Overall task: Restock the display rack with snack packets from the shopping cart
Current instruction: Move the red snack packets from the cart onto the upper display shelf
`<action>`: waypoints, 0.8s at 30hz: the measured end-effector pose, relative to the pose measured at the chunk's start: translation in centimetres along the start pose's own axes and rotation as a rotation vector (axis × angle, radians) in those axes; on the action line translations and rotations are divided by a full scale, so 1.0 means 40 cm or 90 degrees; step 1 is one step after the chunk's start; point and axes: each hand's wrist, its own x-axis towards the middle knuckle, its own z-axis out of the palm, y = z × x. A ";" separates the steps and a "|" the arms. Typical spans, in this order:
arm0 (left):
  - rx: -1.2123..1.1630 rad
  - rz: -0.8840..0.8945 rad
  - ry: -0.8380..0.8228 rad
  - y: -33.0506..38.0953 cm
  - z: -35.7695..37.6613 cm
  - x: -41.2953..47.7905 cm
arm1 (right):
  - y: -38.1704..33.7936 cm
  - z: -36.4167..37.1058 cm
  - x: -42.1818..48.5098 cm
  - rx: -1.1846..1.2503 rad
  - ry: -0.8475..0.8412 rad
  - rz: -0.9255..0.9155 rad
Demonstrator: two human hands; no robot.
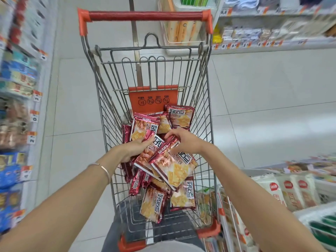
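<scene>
Snack packets [174, 168] between both hands [138, 148] [183, 142], long axes diagonal, far-left to near-right

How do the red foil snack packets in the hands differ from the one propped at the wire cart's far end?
The held red foil snack packets are several, gripped by the left hand and right hand; the far packet is single and untouched. The held packets lie tilted over the pile; the far packet stands propped by the orange plastic flap. Both share the same red-and-gold print, inside the wire shopping cart.
</scene>
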 end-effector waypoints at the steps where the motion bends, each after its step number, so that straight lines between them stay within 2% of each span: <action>1: 0.004 -0.003 -0.007 0.007 -0.003 -0.010 | -0.013 0.004 0.003 0.030 0.016 -0.005; 7: 0.044 0.013 -0.075 0.006 -0.018 -0.050 | -0.096 0.018 -0.004 0.142 0.065 -0.015; 9: 0.033 0.034 -0.061 -0.006 -0.022 -0.054 | -0.111 0.016 -0.014 0.174 0.093 -0.004; 12: -0.038 0.093 -0.026 -0.005 -0.030 -0.088 | -0.124 0.013 -0.067 0.192 0.238 0.023; 14: -0.091 0.124 -0.020 0.000 -0.040 -0.121 | -0.125 0.029 -0.121 0.277 0.351 0.091; 15: -0.112 0.144 -0.023 0.005 -0.046 -0.144 | -0.124 0.046 -0.146 0.346 0.354 0.143; 17: -0.136 0.181 -0.043 0.019 -0.042 -0.205 | -0.121 0.090 -0.184 0.502 0.249 0.230; 18: -0.131 0.201 -0.048 0.027 -0.039 -0.240 | -0.128 0.110 -0.204 0.561 0.202 0.236; 21: -0.107 0.245 -0.062 0.047 -0.038 -0.324 | -0.170 0.150 -0.273 0.692 0.216 0.188; 24: -0.044 0.284 -0.092 0.079 -0.005 -0.435 | -0.241 0.168 -0.372 0.727 0.236 0.111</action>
